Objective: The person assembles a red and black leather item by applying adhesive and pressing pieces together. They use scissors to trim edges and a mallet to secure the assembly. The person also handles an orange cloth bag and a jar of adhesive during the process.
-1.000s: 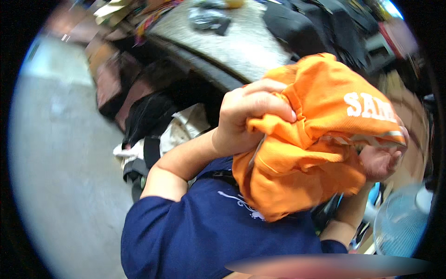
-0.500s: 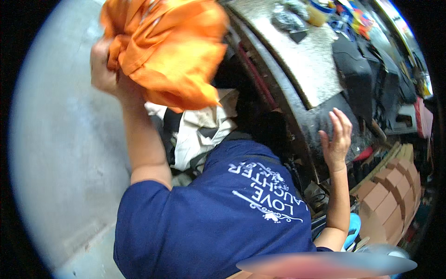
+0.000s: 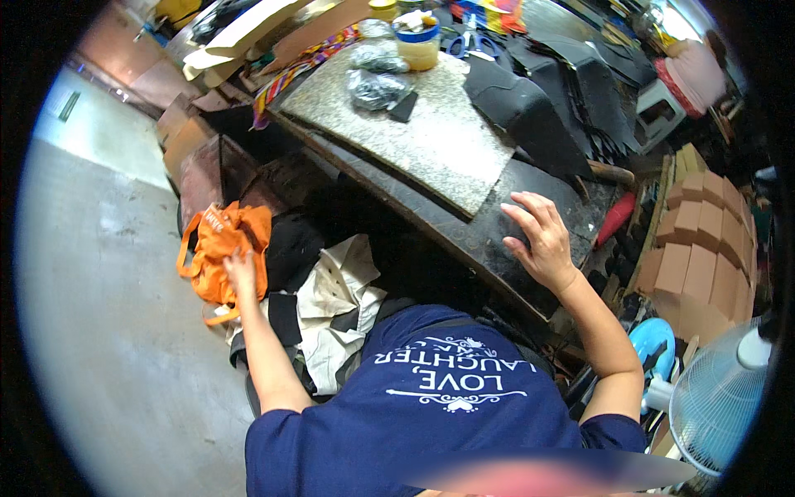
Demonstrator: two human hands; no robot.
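An orange cloth bag [image 3: 217, 248] with a strap loop sits low on my left, crumpled, beside a pile of white and black material. My left hand [image 3: 240, 272] reaches against the bag's near side with its fingers stretched out, not wrapped round it. Over my lap lies a stained white cloth [image 3: 335, 286] with dark patches. My right hand [image 3: 542, 244] hovers by the near corner of the dark workbench [image 3: 530, 199], fingers apart and holding nothing. Close to it lies a speckled stone slab [image 3: 439, 141] on the bench.
On the slab stand a blue-rimmed jar [image 3: 416, 51] and bundles in clear plastic [image 3: 377, 87]. Black sheet pieces [image 3: 517, 99], scissors [image 3: 472, 43] and a hammer [image 3: 611, 172] lie around it. To the right are stacked brown boxes [image 3: 696, 232] and a fan [image 3: 716, 398].
The orange bag has come down from raised in my left hand to low on the left, and that hand's grip has loosened. My view has turned, showing more of the bench.
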